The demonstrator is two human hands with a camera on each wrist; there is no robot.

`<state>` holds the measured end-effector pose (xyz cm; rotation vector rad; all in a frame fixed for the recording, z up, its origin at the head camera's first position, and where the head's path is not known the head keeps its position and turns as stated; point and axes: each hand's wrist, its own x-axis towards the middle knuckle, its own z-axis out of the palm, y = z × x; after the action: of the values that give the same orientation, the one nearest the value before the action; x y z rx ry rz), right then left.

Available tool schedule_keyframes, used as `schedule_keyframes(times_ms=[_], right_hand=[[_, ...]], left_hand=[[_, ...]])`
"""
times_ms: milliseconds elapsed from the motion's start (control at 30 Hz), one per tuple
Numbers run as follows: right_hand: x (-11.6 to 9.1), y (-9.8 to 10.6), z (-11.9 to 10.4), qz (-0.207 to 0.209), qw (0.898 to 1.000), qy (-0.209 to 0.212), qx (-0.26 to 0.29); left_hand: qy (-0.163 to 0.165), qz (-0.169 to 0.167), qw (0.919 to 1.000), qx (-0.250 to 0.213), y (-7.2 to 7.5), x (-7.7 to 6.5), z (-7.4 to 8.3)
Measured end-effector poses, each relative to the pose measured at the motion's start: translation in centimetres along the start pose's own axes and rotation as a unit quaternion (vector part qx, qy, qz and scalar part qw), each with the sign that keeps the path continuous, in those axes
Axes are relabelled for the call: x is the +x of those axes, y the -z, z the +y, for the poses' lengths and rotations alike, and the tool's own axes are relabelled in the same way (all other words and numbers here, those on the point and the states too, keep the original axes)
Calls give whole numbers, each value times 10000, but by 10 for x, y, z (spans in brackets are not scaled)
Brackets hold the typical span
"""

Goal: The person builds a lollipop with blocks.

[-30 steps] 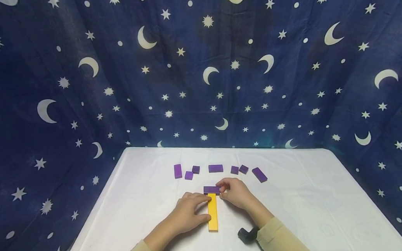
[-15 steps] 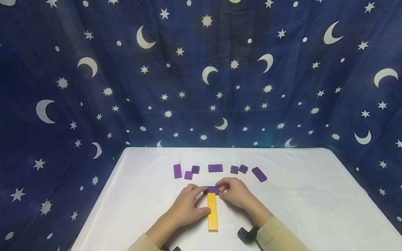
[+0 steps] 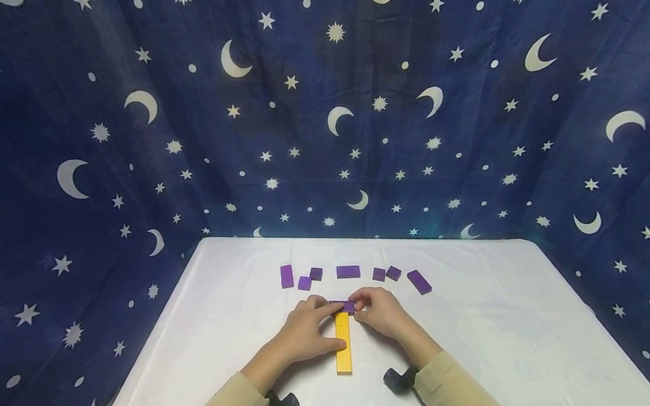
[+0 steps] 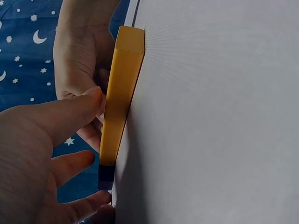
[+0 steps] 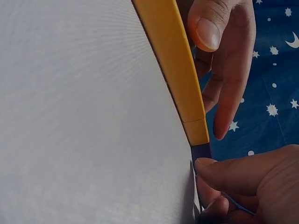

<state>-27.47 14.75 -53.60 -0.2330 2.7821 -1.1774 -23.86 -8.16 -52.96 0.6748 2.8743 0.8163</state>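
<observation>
Right hand point(image 3: 382, 312): grip pinched on the right end of a small purple oblong block, smooth-faced point(image 3: 349, 307), lying crosswise at the head of the yellow pieces. Left hand point(image 3: 306, 333): grip spread, fingers loosely extended, thumb at a long yellow rectangular bar point(image 3: 344, 357), index over the purple oblong block; firm contact there uncertain. Change over the last second: left index shifted from the yellow onto the purple's position; blocks themselves hardly moved. Suggests attention passing to squaring or steadying the join, probably a light touch. Short yellow block point(image 5: 196, 130) sits between bar and purple, seam visible. Farther out, apart: seven loose purple pieces, oblongs and cubes, including a slanted oblong point(image 3: 419, 282) at right. All on a white-covered worktop point(image 3: 492, 323); dark blue star-and-moon cloth point(image 3: 317, 84) behind.
</observation>
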Motion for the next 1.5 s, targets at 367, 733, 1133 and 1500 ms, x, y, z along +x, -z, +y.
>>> schedule_keyframes(times_ms=[367,733,1133,1500], right_hand=[[0,-1,-1,19,10000,-4,-12],[0,-1,0,66,9999,124,-84],[0,-1,-1,96,9997,179,-110],[0,0,1,23,9999,140,-72]], left_hand=[[54,25,9999,97,-2,0,1],[87,74,9999,121,-2,0,3],[74,86,9998,175,-2,1,3],[89,34,9998,190,-2,0,4]])
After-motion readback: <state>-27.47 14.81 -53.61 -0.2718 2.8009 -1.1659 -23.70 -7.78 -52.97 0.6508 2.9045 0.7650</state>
